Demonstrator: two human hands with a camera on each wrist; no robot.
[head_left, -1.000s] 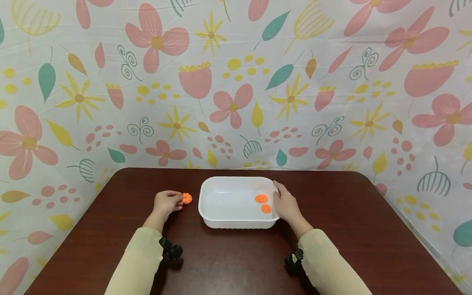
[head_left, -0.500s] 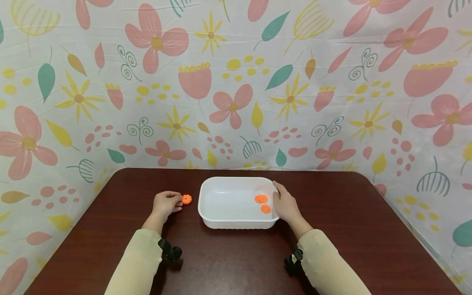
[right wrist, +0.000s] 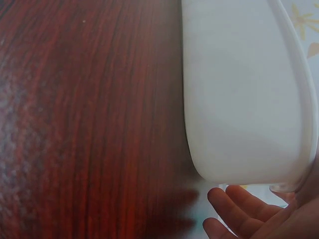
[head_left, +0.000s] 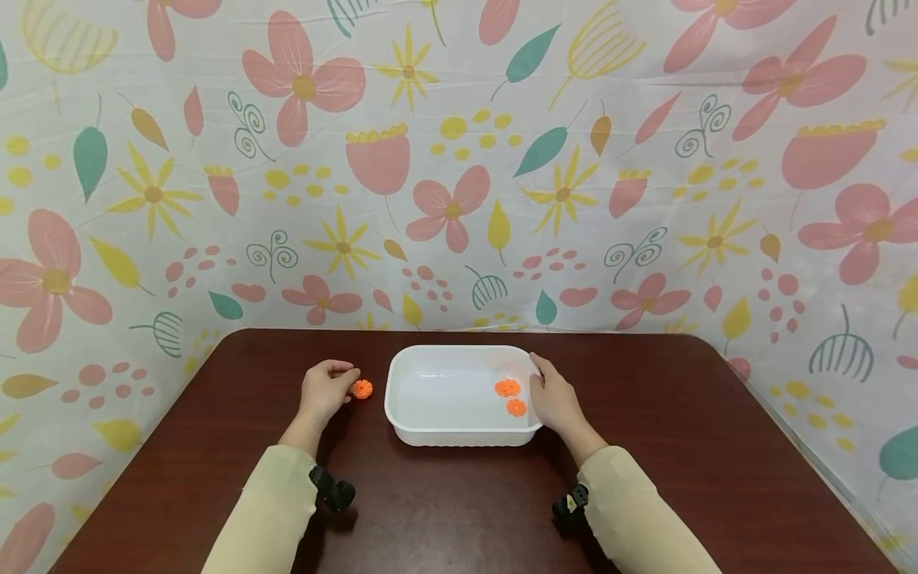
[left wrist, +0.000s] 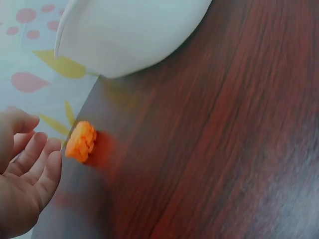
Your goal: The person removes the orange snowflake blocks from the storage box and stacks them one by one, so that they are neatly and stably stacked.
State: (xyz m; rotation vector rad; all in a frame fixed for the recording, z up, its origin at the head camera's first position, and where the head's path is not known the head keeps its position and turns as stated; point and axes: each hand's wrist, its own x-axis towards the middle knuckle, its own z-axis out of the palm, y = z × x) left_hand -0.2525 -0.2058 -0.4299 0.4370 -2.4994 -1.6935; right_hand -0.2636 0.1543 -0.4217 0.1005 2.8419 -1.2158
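On the table, left of a white plastic tub point(head_left: 459, 437), is a small orange flower-shaped piece point(head_left: 362, 389); in the left wrist view this orange piece point(left wrist: 81, 142) looks thick and ridged, perhaps a stack. Just beside it is my left hand point(head_left: 324, 389), thumb and fingers parted, with a small gap to the piece in the wrist view. My right hand point(head_left: 555, 396) grips the tub's right end, thumb over the rim and fingers outside below it. Inside the tub, near that hand, lie flat orange flower-shaped pieces point(head_left: 516, 407), some overlapping.
The dark brown wooden table point(head_left: 445, 510) carries the tub near its far edge. Behind it hangs a white cloth point(head_left: 459, 303) with a flower print. Black wrist cameras point(head_left: 333, 489) sit at both sleeves.
My left hand has let go of the orange piece, its fingers parting and drawing slightly back. The right hand and the tub stay put.
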